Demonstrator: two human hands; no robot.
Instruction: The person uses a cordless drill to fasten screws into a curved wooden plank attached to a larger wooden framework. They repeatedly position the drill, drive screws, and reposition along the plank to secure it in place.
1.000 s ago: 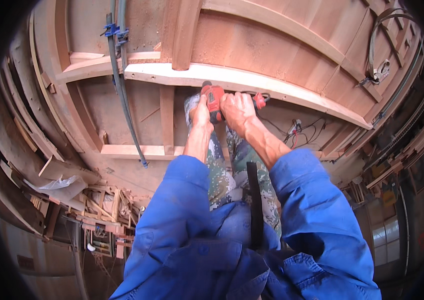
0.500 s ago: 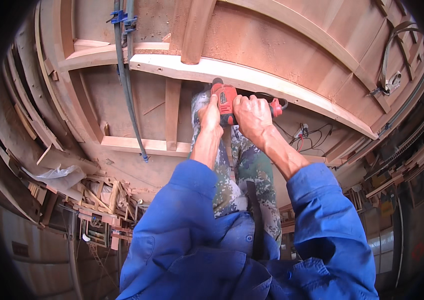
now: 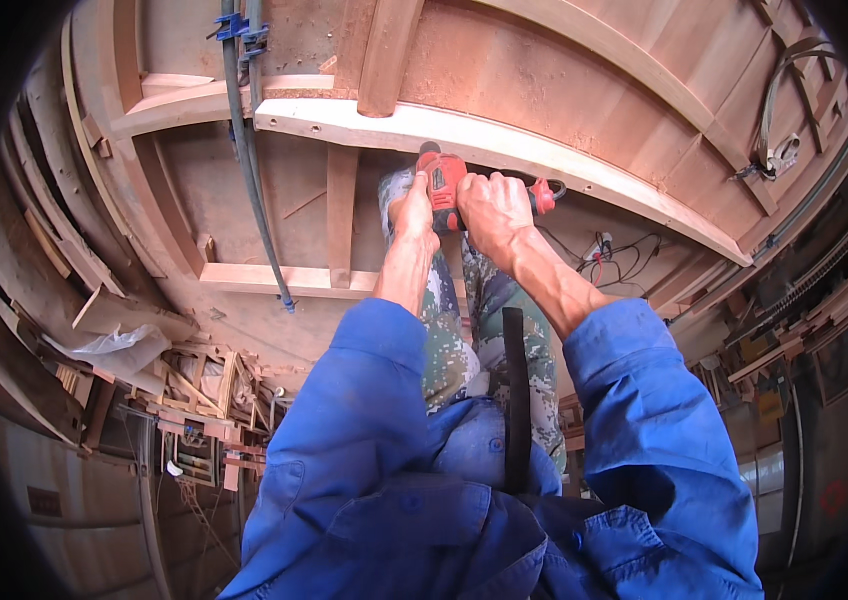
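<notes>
A red and black corded electric drill (image 3: pixel 446 180) is held sideways in front of me, its dark nose toward the pale wooden rail (image 3: pixel 504 145). My left hand (image 3: pixel 410 212) is closed around the left side of its body, thumb upward along it. On the other side, my right hand (image 3: pixel 496 210) wraps the handle, and the red handle end with its cord sticks out beyond my fingers. The nose reaches the rail's near edge; I cannot make out a bit or whether it touches. Several holes show along the rail's near face.
Two long bar clamps (image 3: pixel 248 150) with blue fittings cross the frame at left. A wooden crosspiece (image 3: pixel 342 215) and a lower batten (image 3: pixel 274 281) lie nearby. Tangled cables (image 3: pixel 612 260) rest on the right. Scrap wood (image 3: pixel 214 385) is piled at lower left.
The drill and both hands have shifted slightly up and left in the view, along with the frame around them. My grip on the drill is unchanged.
</notes>
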